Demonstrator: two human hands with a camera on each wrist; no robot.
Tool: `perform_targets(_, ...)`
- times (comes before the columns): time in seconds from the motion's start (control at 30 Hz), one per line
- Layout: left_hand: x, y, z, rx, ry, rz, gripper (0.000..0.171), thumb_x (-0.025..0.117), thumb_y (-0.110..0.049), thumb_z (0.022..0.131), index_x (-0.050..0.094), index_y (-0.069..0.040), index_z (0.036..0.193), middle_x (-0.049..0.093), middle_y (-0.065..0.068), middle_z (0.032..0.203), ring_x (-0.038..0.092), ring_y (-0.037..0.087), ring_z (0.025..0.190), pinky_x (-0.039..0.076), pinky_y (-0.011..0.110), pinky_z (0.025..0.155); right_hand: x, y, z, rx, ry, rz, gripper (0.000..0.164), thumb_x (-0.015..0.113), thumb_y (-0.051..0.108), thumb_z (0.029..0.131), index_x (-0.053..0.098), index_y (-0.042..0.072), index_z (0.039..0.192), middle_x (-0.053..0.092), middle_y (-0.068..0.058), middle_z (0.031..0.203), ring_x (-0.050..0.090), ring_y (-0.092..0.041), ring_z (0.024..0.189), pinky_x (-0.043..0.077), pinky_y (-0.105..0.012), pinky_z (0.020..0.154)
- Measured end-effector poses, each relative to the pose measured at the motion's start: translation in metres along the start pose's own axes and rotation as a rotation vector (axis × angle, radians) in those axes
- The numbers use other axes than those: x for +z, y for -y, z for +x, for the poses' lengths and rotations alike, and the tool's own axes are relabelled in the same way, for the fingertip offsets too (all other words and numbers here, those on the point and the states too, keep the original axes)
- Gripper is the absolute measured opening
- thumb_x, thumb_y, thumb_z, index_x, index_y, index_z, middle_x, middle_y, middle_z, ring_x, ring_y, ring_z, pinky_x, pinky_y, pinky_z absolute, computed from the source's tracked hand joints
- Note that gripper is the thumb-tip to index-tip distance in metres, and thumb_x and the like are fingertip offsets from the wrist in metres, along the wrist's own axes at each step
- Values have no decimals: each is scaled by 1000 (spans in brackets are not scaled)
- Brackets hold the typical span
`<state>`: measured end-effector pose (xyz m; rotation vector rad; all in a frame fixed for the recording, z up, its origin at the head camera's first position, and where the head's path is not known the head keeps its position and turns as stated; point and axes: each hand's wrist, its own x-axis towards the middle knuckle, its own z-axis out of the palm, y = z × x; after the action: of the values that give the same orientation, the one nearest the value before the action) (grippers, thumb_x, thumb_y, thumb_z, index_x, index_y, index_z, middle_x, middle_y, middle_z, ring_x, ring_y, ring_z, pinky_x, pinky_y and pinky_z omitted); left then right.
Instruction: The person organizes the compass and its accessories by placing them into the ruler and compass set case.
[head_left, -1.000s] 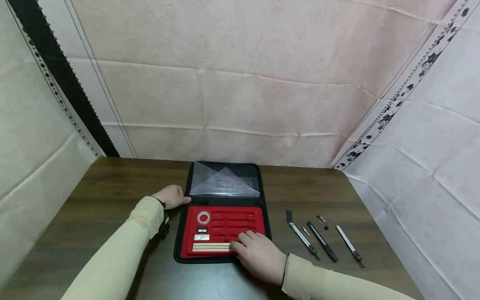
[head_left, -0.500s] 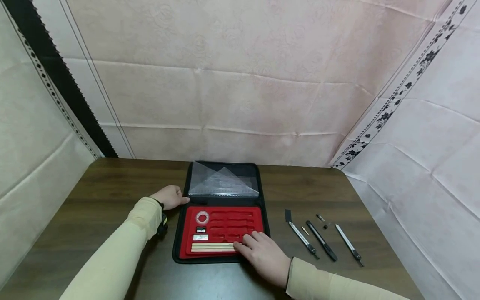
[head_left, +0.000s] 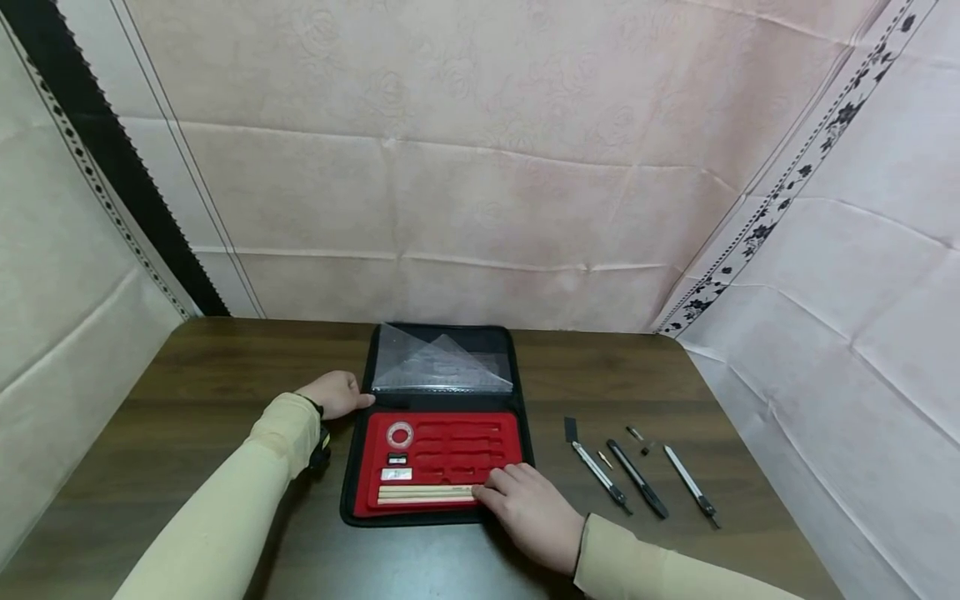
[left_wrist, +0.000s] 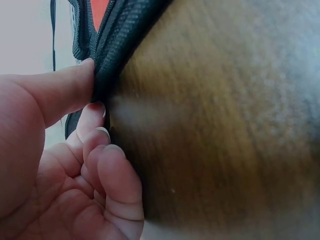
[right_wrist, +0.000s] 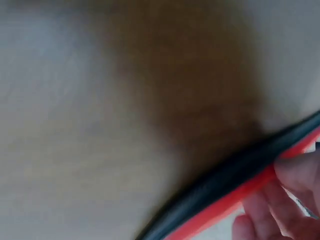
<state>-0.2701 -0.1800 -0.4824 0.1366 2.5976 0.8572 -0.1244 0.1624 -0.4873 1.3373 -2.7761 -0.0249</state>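
A black zip case (head_left: 348,492) lies unfolded on the table, with a red moulded tray (head_left: 442,428) in its near half. My left hand (head_left: 334,393) pinches the case's left edge near the fold; the left wrist view shows the thumb and forefinger (left_wrist: 92,116) on the zipped edge. My right hand (head_left: 528,512) rests over the tray's near right corner, thumb on the right part of the wooden pencils (head_left: 423,494). In the right wrist view the thumb (right_wrist: 295,172) meets the tray's red edge; whether the fingers pinch a pencil I cannot tell.
Clear set squares (head_left: 427,367) lie in the case's far half. The tray holds a round tape-like ring (head_left: 400,434), a white eraser-like block (head_left: 396,473) and bare slots. To the right lie two compasses (head_left: 600,475), (head_left: 690,483), a black pen (head_left: 637,479) and small parts.
My right thumb has slid a little to the right along the pencils, baring more of them. My left hand keeps its hold; the whole view has shifted slightly.
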Motion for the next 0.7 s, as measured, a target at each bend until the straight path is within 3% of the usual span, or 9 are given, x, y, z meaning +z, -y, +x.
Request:
perform_targets(0.43, 0, 0, 5, -25, 3, -9, 34, 64, -35, 93, 52, -7, 78, 50, 8, 67, 48, 22, 64, 37, 32, 58, -1, -10, -4, -2, -4, 44, 29, 68, 14, 91, 67, 16, 120, 60, 6, 99, 52, -6, 88, 47, -23, 78)
perform_targets(0.7, -1, 0, 2, -17, 2, 3, 33, 64, -35, 93, 52, -7, 79, 51, 8, 70, 49, 22, 67, 38, 32, 59, -15, -26, 5, -10, -30, 196, 27, 70, 20, 90, 66, 19, 117, 63, 9, 100, 56, -3, 89, 48, -21, 78)
